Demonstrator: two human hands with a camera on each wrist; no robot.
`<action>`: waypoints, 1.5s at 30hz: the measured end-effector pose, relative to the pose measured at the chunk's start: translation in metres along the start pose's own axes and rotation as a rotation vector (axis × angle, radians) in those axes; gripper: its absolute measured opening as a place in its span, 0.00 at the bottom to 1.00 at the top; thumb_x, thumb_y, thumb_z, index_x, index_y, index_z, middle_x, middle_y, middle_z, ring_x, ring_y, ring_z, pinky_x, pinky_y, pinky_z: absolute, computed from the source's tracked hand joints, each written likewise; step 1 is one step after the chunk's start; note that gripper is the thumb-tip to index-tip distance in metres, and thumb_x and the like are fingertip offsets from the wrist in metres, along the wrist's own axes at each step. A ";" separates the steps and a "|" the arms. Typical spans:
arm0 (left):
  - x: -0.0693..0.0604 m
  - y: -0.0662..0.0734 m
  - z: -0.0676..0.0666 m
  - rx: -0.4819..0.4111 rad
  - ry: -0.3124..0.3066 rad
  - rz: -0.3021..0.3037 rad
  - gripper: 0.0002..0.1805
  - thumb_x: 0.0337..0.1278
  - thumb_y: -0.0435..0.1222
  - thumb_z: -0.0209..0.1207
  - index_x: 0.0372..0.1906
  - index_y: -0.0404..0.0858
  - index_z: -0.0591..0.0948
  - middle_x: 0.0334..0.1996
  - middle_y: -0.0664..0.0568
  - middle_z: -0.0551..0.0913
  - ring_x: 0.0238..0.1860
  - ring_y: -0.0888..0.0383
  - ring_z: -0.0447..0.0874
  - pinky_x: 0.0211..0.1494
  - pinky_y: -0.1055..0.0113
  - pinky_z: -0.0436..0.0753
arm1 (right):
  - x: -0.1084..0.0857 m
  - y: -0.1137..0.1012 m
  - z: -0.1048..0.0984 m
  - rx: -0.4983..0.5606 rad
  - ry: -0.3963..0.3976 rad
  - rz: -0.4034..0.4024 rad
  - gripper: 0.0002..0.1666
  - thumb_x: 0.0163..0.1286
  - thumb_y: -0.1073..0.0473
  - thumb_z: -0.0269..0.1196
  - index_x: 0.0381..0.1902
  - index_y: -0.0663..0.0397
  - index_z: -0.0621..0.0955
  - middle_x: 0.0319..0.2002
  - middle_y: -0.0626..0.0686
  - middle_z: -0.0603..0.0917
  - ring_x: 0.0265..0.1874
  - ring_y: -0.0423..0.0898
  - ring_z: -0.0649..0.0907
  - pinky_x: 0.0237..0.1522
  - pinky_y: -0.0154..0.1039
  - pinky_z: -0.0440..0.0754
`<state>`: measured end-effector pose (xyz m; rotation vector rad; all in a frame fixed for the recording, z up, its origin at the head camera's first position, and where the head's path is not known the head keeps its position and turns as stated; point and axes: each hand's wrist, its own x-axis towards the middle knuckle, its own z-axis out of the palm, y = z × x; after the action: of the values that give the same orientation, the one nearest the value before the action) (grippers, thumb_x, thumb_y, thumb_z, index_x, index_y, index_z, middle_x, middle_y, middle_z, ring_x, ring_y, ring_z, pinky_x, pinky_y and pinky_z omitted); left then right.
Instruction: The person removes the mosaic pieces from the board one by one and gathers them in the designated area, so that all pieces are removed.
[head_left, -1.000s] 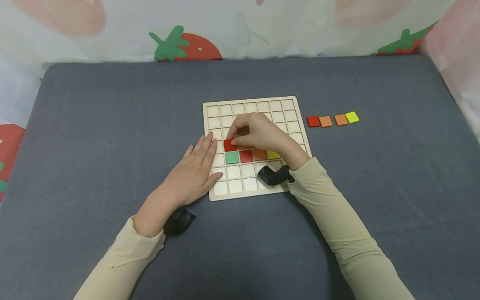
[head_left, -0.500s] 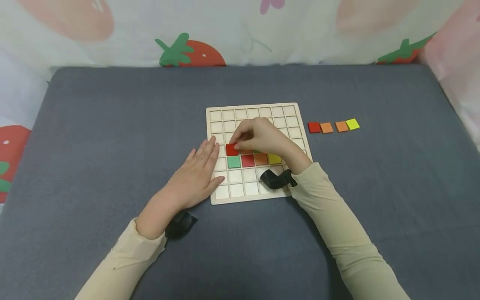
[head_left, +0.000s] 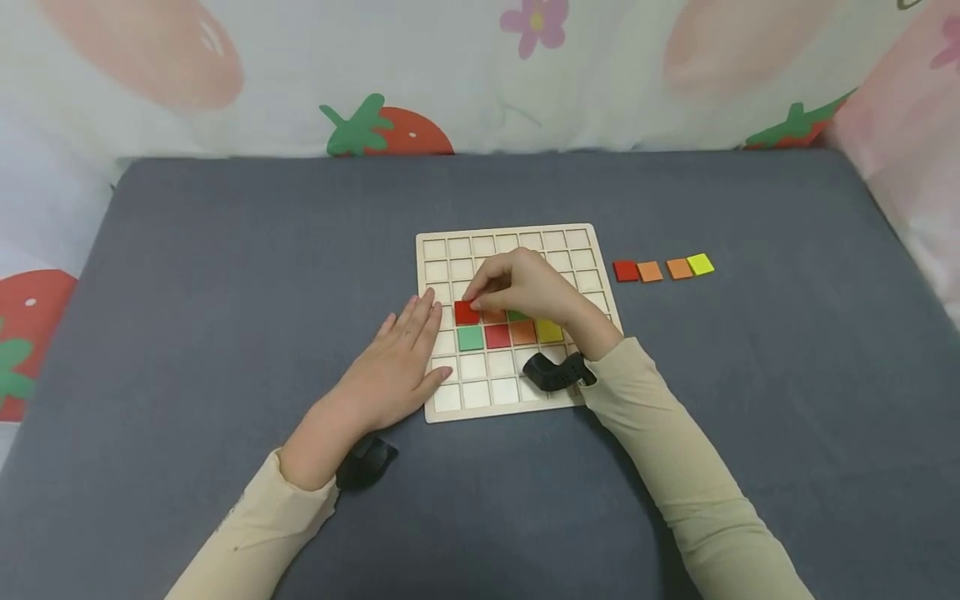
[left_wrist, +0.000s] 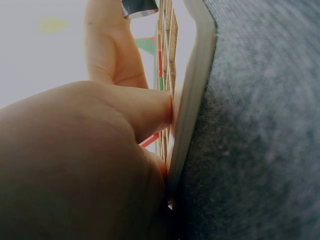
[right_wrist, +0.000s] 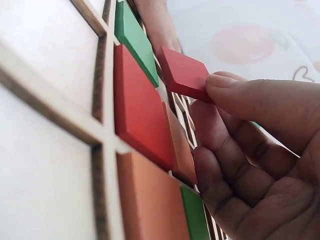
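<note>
Between thumb and fingertips, my right hand (head_left: 528, 287) pinches a red square tile (right_wrist: 185, 75); in the right wrist view it is tilted and raised over the grid. The wooden grid board (head_left: 475, 393) lies under both hands. My left hand (head_left: 390, 371) rests with straight fingers along the board's left edge, its thumb (left_wrist: 150, 107) on the rim. One row of the board holds a green tile (head_left: 470, 338), a second red tile (head_left: 497, 337), an orange tile (head_left: 523, 333) and a yellow tile (head_left: 550, 332). Behind that row, another orange and another green tile are partly hidden by my right hand.
Right of the board, a loose red tile (head_left: 626, 271), two orange tiles (head_left: 649, 272) and a yellow tile (head_left: 701, 264) lie on the grey tablecloth (head_left: 750, 375). A fruit-print curtain (head_left: 600, 75) hangs behind the table's far edge. Black wrist cameras (head_left: 553, 372) sit under both wrists.
The head view has tilted, so everything sits lower in the picture. The right hand keeps its pinch on the red tile over the same spot, and the left hand stays on the board's edge.
</note>
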<state>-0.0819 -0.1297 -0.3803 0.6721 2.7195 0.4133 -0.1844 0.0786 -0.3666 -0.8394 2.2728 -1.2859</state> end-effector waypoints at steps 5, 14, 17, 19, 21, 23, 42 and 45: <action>0.000 0.001 0.000 -0.006 0.011 0.009 0.42 0.69 0.49 0.46 0.73 0.30 0.41 0.74 0.42 0.33 0.74 0.47 0.30 0.72 0.49 0.43 | -0.003 0.003 -0.003 0.064 0.003 0.019 0.05 0.58 0.69 0.67 0.34 0.62 0.86 0.31 0.51 0.86 0.28 0.43 0.81 0.36 0.35 0.79; 0.001 0.000 0.000 0.007 0.027 0.013 0.41 0.70 0.49 0.46 0.73 0.30 0.42 0.74 0.41 0.34 0.74 0.46 0.31 0.72 0.49 0.44 | -0.016 0.004 -0.011 0.292 0.046 0.125 0.05 0.57 0.69 0.68 0.33 0.64 0.85 0.30 0.53 0.86 0.29 0.47 0.83 0.38 0.37 0.80; 0.002 0.000 0.002 0.009 0.026 0.008 0.42 0.70 0.49 0.45 0.73 0.30 0.41 0.74 0.42 0.33 0.74 0.47 0.31 0.72 0.50 0.44 | -0.021 0.005 -0.014 0.321 0.065 0.137 0.06 0.56 0.69 0.69 0.33 0.66 0.85 0.29 0.52 0.86 0.29 0.45 0.81 0.37 0.36 0.79; 0.002 -0.001 0.003 0.009 0.031 0.009 0.42 0.69 0.49 0.45 0.73 0.30 0.41 0.74 0.41 0.34 0.74 0.47 0.31 0.72 0.49 0.44 | -0.025 0.006 -0.016 0.321 0.072 0.138 0.06 0.56 0.69 0.69 0.33 0.66 0.85 0.29 0.51 0.86 0.29 0.44 0.80 0.36 0.36 0.78; 0.002 -0.001 0.004 0.010 0.036 0.010 0.42 0.69 0.49 0.45 0.73 0.30 0.42 0.74 0.42 0.34 0.74 0.47 0.31 0.72 0.49 0.44 | -0.029 0.007 -0.018 0.324 0.078 0.139 0.06 0.56 0.70 0.69 0.33 0.66 0.85 0.30 0.51 0.86 0.30 0.44 0.80 0.37 0.35 0.78; 0.003 -0.001 0.005 0.010 0.045 0.014 0.41 0.69 0.49 0.46 0.73 0.29 0.42 0.74 0.41 0.34 0.74 0.47 0.32 0.72 0.49 0.44 | -0.032 0.008 -0.020 0.328 0.082 0.139 0.06 0.56 0.70 0.69 0.33 0.66 0.85 0.31 0.51 0.86 0.31 0.44 0.81 0.38 0.36 0.79; 0.003 -0.003 0.004 0.007 0.086 0.034 0.40 0.69 0.47 0.47 0.72 0.27 0.45 0.74 0.39 0.38 0.74 0.45 0.34 0.71 0.48 0.46 | -0.061 0.024 -0.043 0.304 0.085 0.139 0.07 0.58 0.70 0.67 0.36 0.67 0.84 0.33 0.53 0.86 0.33 0.45 0.83 0.38 0.37 0.81; 0.003 -0.005 0.005 0.012 0.099 0.046 0.40 0.69 0.46 0.48 0.72 0.27 0.46 0.74 0.38 0.39 0.74 0.45 0.35 0.71 0.47 0.47 | -0.066 0.028 -0.045 0.309 0.080 0.125 0.07 0.59 0.71 0.65 0.36 0.70 0.83 0.33 0.52 0.85 0.33 0.45 0.84 0.39 0.39 0.82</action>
<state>-0.0848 -0.1313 -0.3869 0.7370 2.8063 0.4535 -0.1713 0.1625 -0.3653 -0.5390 2.0724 -1.5815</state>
